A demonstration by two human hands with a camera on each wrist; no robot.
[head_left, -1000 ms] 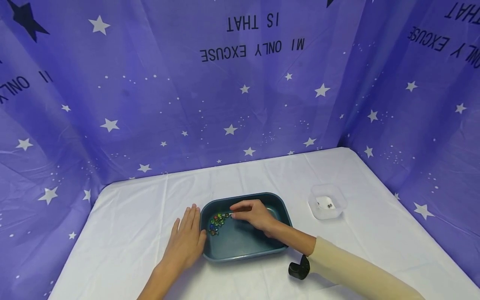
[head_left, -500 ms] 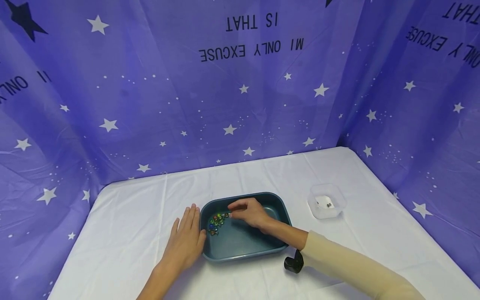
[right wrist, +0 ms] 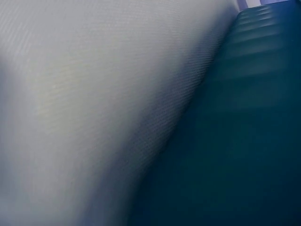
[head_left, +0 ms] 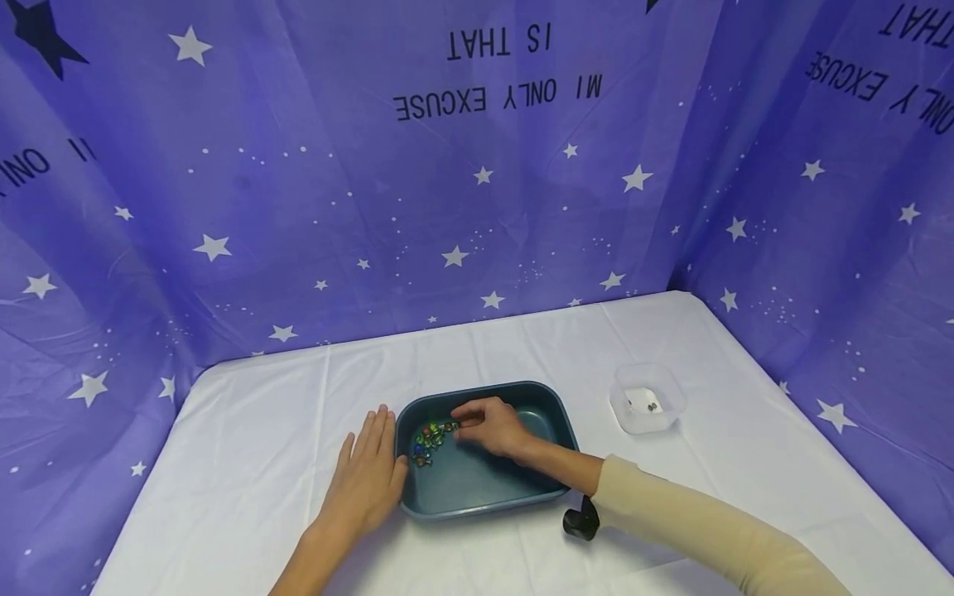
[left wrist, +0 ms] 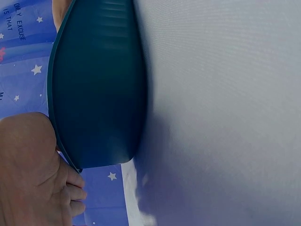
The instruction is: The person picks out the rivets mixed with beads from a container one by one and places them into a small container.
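Your right hand (head_left: 493, 424) pinches at the marbles (head_left: 430, 437) heaped in the teal tray (head_left: 484, 488); your left hand (head_left: 367, 480) lies flat against that tray. Only two sit in the clear tub (head_left: 645, 401) right of the tray; most remain.

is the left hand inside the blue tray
No, the left hand lies flat on the white tablecloth against the outside of the blue tray.

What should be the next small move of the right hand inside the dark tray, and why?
Probably close the fingertips on one marble and lift it. The right hand has its fingers curled at the edge of the marbles in the teal tray, while the left hand lies flat against the tray's side. The clear container holds only a few small pieces.
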